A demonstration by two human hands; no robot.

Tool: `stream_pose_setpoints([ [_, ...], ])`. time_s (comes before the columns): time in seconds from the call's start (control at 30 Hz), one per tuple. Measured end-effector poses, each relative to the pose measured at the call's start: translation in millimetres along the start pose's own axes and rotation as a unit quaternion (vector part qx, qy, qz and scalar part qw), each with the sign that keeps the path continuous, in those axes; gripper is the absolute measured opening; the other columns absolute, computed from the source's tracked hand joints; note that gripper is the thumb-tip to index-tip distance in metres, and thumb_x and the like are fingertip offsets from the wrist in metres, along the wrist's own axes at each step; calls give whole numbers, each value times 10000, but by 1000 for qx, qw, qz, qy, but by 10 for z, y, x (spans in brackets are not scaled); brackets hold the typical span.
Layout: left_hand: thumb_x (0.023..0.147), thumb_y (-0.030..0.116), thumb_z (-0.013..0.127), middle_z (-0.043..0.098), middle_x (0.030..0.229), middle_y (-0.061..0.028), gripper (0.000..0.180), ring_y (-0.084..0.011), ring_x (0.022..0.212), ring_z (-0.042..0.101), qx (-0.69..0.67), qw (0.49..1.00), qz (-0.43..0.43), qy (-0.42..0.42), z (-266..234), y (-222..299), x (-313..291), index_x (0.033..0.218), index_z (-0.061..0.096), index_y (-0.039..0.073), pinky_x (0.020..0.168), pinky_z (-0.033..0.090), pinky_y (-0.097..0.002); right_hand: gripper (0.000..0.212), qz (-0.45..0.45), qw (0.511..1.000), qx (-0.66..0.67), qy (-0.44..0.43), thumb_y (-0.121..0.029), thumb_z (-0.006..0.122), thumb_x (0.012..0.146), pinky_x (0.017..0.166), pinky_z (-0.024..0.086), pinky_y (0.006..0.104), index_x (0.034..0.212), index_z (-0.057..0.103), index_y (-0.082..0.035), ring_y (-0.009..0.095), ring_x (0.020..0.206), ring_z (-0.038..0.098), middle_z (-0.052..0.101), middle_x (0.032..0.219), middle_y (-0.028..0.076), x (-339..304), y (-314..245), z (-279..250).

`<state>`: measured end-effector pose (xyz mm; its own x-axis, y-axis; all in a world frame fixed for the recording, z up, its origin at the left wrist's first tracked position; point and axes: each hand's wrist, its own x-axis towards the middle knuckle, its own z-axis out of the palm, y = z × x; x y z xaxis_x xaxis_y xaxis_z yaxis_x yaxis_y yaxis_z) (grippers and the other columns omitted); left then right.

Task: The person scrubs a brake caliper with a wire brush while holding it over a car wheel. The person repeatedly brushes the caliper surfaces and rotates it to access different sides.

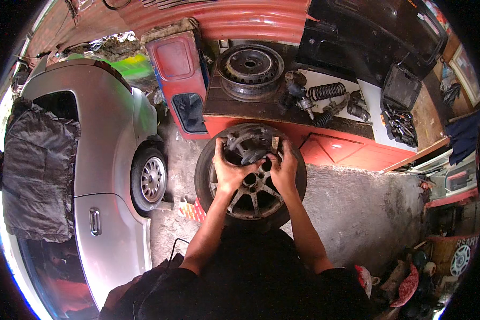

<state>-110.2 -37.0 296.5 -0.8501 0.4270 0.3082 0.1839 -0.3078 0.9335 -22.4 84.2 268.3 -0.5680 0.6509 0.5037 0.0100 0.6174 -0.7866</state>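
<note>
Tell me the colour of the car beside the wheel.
Silver car, seen best in the head view.

A wheel point(250, 184) was set flat directly before the person, and a brake part point(249, 151) was held over its far half between the left hand point(230, 169) and the right hand point(284, 169). Behind the wheel a low bench point(282, 114) was placed, on which a bare steel rim point(250, 66) was laid to the left and a coil spring point(326, 91) to the right. Further right on the bench an open tool case point(400, 114) was set. A car point(96, 170) was parked to the left, its own wheel point(149, 180) turned toward the wheel. A detached door point(181, 80) was leaned between the car and the bench.
</note>
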Motion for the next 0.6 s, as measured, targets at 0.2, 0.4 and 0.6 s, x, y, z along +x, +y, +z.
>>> stream_pose_setpoints([
  [0.2, 571, 63, 926, 675, 1096, -112, 737, -192, 995, 655, 98, 995, 9, -6, 26, -212, -71, 1177, 514, -15, 907, 534, -357, 442, 47, 996, 67, 38, 18, 642, 834, 881, 500, 448, 1257, 522, 66, 448, 1062, 633, 648, 1095, 279, 70, 157, 56],
  [0.4, 587, -21, 900, 673, 1118, -146, 782, -228, 994, 677, 192, 980, 38, -21, -7, -92, -20, 1237, 464, -17, 918, 548, -371, 430, 121, 977, 174, -4, -15, 632, 916, 930, 484, 352, 1319, 493, 43, 225, 1096, 626, 640, 1210, 146, 21, 41, -13],
  [0.6, 560, 62, 938, 671, 1120, -137, 790, -225, 988, 671, 75, 997, 14, -10, -7, -143, 43, 1212, 495, 4, 908, 538, -367, 409, 55, 996, 72, 3, -111, 695, 902, 946, 469, 378, 1247, 547, 51, 296, 1091, 638, 653, 1172, 204, -131, 370, 105],
])
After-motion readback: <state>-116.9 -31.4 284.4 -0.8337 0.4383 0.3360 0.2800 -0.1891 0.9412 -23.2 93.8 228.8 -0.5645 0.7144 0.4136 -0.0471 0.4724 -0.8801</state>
